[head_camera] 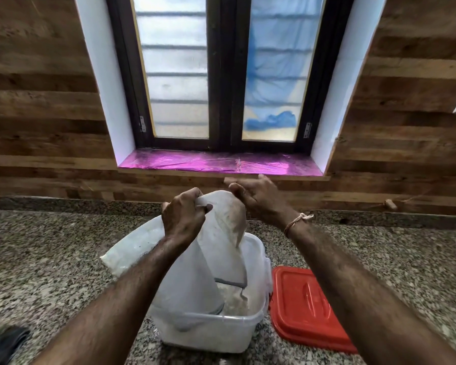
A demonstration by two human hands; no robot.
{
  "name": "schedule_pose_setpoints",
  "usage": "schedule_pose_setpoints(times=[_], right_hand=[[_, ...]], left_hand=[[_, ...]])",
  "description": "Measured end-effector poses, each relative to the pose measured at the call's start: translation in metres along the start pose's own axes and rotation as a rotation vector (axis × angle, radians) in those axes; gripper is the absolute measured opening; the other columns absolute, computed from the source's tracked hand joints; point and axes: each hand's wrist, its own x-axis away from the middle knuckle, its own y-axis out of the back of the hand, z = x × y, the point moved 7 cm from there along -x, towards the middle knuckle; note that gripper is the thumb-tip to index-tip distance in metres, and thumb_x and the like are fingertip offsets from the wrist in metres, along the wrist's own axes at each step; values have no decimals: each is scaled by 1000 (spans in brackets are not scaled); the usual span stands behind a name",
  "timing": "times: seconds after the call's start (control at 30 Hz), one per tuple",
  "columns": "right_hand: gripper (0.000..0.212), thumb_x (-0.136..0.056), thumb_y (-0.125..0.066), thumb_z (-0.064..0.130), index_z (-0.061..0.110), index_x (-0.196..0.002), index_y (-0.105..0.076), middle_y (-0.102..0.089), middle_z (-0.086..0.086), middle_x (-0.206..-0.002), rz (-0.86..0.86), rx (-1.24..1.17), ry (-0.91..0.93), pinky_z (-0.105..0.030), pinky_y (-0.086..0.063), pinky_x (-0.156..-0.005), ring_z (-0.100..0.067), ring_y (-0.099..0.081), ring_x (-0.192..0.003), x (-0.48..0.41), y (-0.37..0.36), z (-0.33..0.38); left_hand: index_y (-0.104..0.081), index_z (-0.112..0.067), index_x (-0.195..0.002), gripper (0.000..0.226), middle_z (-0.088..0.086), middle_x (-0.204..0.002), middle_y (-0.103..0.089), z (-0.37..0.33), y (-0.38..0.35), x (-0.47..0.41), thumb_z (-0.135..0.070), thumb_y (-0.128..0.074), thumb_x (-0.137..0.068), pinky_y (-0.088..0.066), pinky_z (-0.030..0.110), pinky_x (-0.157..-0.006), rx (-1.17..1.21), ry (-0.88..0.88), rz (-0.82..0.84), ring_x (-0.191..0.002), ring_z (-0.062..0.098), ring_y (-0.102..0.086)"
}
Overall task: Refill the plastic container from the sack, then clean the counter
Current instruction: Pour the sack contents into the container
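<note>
A white sack [216, 248] hangs upended over a translucent plastic container [208, 330] on the speckled granite counter [50, 259]. Its mouth is down inside the container, where pale powder lies. My left hand [183, 216] grips the sack's raised bottom end on the left. My right hand [256, 198] is at the top right edge of the sack, fingers loosely curled and blurred; whether it holds the fabric is unclear.
A red lid [306, 306] lies flat on the counter right of the container. A white flat object [127, 248] leans behind the container at left. A dark item [3, 343] sits at the lower left corner. A pink window sill [221, 164] is behind.
</note>
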Motion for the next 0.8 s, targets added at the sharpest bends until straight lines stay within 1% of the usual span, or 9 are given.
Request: schedule_pose_setpoints(times=[0.1,0.2,0.33,0.43,0.47,0.53,0.6,0.7,0.8], right_hand=[[80,-95,-30,71,21,-158,-30,-36,-3,-161,-228,120,40,-52,-33,-116,-19,-42,-144,-2,9,-1],[99,-85,-16,86,15,-139,-59,-62,-9,-140,11,-13,-10,-44,-50,-102,-24,-65,-119,-5,-1,-1],[78,-95,-28,71,22,-156,-35,-30,-2,-164,-216,126,6,-58,-24,-119,-21,-35,-149,-2,11,-5],[96,-84,-18,88,20,-131,-66,-67,-7,-133,52,-48,-36,-55,-47,-104,-24,-65,-120,0,-9,-10],[97,-82,-16,89,22,-129,-68,-72,-5,-125,35,-74,-60,-53,-49,-100,-22,-69,-112,2,-8,-12],[83,-90,-23,79,25,-150,-46,-59,-3,-144,-173,-22,-58,-51,-43,-110,-18,-61,-125,8,3,-16],[81,-93,-33,71,26,-160,-23,-34,-1,-163,-217,-28,-19,-45,-36,-116,-15,-43,-142,10,5,-16],[87,-84,-19,86,34,-146,-50,-38,4,-160,46,-65,-54,-61,-34,-115,-19,-39,-145,11,-14,-26],[62,-97,-35,67,36,-151,-38,-29,-4,-165,-195,-168,-120,-53,-36,-117,-21,-32,-149,15,3,-33]], left_hand=[[-63,-21,-82,22,-10,-70,-60,1,2,3,-39,-76,-85,-44,41,-87,20,-4,-19,-88,27,-68],[-61,-21,-79,23,-15,-64,-54,0,2,3,-38,-76,-84,-45,42,-87,30,-19,-20,-84,25,-67],[-60,-20,-78,24,-17,-61,-53,0,3,5,-37,-77,-83,-47,43,-86,52,-22,-17,-78,22,-63],[-61,-21,-79,23,-17,-63,-54,3,3,4,-37,-77,-83,-47,43,-86,60,8,-7,-76,19,-59],[-62,-21,-79,23,-18,-63,-54,4,2,5,-37,-77,-83,-48,43,-87,59,17,-2,-75,17,-57],[-62,-21,-79,23,-18,-63,-56,6,2,7,-38,-77,-83,-49,44,-88,58,27,-15,-72,15,-54],[-60,-22,-78,24,-16,-65,-58,5,3,7,-39,-76,-83,-49,44,-88,64,34,-30,-72,16,-54],[-61,-22,-79,24,-14,-68,-60,4,5,6,-40,-76,-83,-49,44,-89,73,51,-32,-74,17,-55],[-61,-23,-78,23,-17,-65,-58,5,3,9,-40,-76,-83,-49,46,-91,72,52,-15,-73,16,-55]])
